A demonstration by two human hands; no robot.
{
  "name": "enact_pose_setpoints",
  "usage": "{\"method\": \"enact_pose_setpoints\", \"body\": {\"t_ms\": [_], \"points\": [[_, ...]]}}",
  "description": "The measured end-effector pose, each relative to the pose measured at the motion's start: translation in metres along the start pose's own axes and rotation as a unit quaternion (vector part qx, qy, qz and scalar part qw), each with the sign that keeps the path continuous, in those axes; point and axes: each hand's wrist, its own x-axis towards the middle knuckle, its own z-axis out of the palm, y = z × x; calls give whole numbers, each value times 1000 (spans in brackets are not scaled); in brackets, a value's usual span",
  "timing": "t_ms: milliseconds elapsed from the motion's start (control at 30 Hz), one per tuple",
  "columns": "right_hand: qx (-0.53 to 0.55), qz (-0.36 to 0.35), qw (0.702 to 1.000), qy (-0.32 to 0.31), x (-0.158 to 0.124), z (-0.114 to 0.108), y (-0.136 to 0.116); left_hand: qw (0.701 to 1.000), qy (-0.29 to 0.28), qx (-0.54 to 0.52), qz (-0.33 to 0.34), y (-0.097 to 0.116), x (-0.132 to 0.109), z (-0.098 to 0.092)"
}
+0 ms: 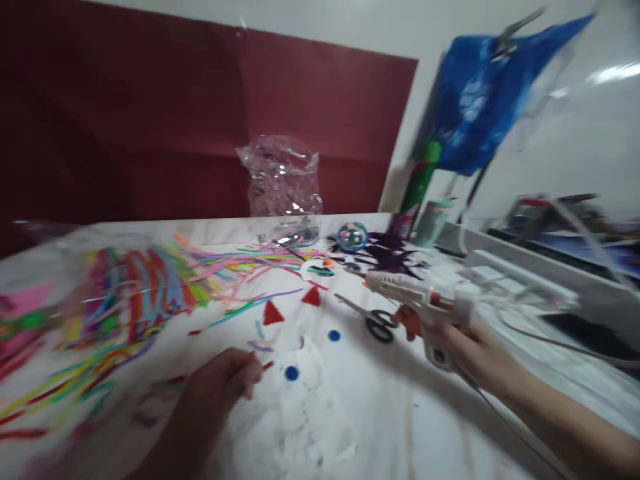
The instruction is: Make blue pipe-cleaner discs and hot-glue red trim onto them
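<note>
My right hand (463, 337) is wrapped round a white hot glue gun (415, 290), its nozzle pointing left over the table. Beneath the gun lie scissors (373, 320) with black handles, blades slightly apart. My left hand (225, 377) is closed over the near part of the table, fingertips pinched at a short red strip (269, 366) that looks like pipe cleaner; blur hides the exact grip. Beside it is a crumpled white sheet (300, 407) with a blue disc (291, 373) on it. Another blue disc (334, 335) and two red triangles (273, 313) lie farther off.
Colourful pipe cleaners (155, 280) are heaped at the left and back. A clear plastic bag (285, 177), a round clear ornament (352, 237) and dark purple shreds (387, 250) are at the back. On the right are a power strip (525, 277), cables and a black phone-like slab (585, 337).
</note>
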Motion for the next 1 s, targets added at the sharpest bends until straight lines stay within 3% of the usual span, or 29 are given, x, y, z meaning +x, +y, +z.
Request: {"method": "enact_pose_setpoints", "body": {"t_ms": [33,100,133,267,467,667,767,1000], "points": [[46,6,997,-57,-3,8,-12,1000,-1,7,-1,-1,4,0],[82,-16,989,-119,-9,24,-34,998,-55,6,7,-2,13,-2],[87,-29,984,-150,-11,31,-42,999,-52,6,11,-1,17,-3],[106,-91,971,-192,-15,56,-64,999,-39,29,3,4,18,-8],[79,-75,983,-149,-21,72,-71,996,-20,76,31,0,13,-5],[-24,-99,991,-82,-37,77,-32,992,-11,113,60,-4,12,-4],[-41,-110,988,-99,-42,79,-13,990,-11,118,72,-4,12,-4],[-34,-68,995,-70,-50,84,-16,987,-3,129,98,-4,12,-3]]}}
